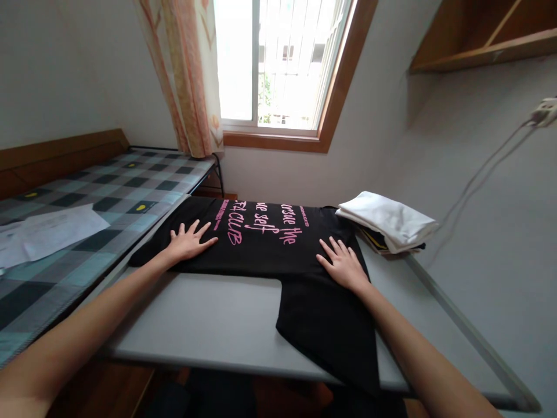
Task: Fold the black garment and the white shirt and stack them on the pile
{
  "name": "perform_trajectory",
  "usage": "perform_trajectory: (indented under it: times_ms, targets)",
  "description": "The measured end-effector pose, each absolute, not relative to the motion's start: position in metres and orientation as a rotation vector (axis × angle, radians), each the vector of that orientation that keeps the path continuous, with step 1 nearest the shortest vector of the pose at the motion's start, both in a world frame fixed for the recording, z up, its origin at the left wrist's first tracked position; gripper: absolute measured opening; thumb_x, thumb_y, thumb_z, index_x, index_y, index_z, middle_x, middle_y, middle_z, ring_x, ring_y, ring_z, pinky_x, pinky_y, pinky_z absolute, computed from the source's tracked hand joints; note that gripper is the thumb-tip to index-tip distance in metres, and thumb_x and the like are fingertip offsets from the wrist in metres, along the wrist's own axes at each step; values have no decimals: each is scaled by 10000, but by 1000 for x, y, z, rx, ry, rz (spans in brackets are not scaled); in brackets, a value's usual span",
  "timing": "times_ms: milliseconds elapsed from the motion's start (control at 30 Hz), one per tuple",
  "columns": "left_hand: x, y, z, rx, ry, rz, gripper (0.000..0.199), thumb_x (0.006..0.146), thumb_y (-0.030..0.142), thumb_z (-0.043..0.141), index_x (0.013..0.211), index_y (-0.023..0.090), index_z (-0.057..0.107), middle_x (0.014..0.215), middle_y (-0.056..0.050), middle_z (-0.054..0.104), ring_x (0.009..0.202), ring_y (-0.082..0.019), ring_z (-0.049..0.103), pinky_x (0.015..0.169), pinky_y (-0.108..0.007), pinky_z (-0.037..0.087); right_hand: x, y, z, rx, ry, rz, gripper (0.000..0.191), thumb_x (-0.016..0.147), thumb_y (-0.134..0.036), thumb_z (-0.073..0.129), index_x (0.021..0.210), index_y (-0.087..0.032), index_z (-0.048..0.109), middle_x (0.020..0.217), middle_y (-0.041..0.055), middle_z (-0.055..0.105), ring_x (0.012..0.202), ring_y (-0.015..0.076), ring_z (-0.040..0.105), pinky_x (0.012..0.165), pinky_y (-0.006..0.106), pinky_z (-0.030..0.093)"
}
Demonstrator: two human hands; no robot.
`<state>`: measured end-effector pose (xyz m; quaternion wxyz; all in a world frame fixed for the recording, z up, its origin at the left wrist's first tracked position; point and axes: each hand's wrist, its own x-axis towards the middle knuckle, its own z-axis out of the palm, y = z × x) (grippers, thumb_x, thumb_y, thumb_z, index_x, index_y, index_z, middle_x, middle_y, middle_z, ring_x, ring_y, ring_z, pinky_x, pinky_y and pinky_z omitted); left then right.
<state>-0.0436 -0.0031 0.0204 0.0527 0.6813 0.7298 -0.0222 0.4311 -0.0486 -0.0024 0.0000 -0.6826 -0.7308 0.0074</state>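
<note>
A black T-shirt [261, 255] with pink lettering lies spread sideways on a white table [217, 313]. Its hem end is at the left, and one sleeve hangs toward the table's front edge at the right. My left hand [190, 241] rests flat on the left part of the shirt, fingers spread. On the right part, near the shoulder, my right hand [342, 264] lies palm down with its fingers apart. Neither hand grips the cloth.
Folded clothes, white on top [387, 217], are stacked at the table's back right. A bed with a checked cover [87, 232] stands at the left with papers [56, 232] on it. Behind are a curtain [191, 75] and window; a wooden shelf [500, 52] hangs upper right.
</note>
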Motion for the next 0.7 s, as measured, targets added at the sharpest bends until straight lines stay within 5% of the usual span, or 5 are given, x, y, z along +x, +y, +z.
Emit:
perform_trajectory:
  times_ms: [200, 433, 700]
  targets:
    - [-64, 23, 36, 2093, 2407, 70, 771, 960, 697, 238, 1478, 214, 543, 1527, -164, 506, 1303, -405, 545, 1062, -556, 438, 436, -67, -6, -2090, -2314, -24, 680, 1015, -584, 322, 1618, -270, 330, 1695, 76, 269, 1562, 302, 220, 1249, 510, 211]
    - [-72, 85, 32, 2099, 2386, 218, 681, 1001, 536, 244, 1567, 196, 413, 1655, -123, 344, 1519, -308, 320, 1206, -489, 296, 436, -73, -9, -2085, -2312, -52, 677, 1010, -585, 314, 1613, -278, 344, 1691, 69, 274, 1560, 293, 229, 1246, 512, 227]
    - [-76, 91, 11, 1901, 2461, 114, 935, 899, 806, 180, 1614, 220, 318, 1684, -142, 263, 1520, -443, 259, 1206, -546, 251, 446, -100, -13, -2072, -2306, -41, 687, 1000, -616, 311, 1607, -298, 356, 1690, 50, 275, 1559, 282, 237, 1246, 515, 243]
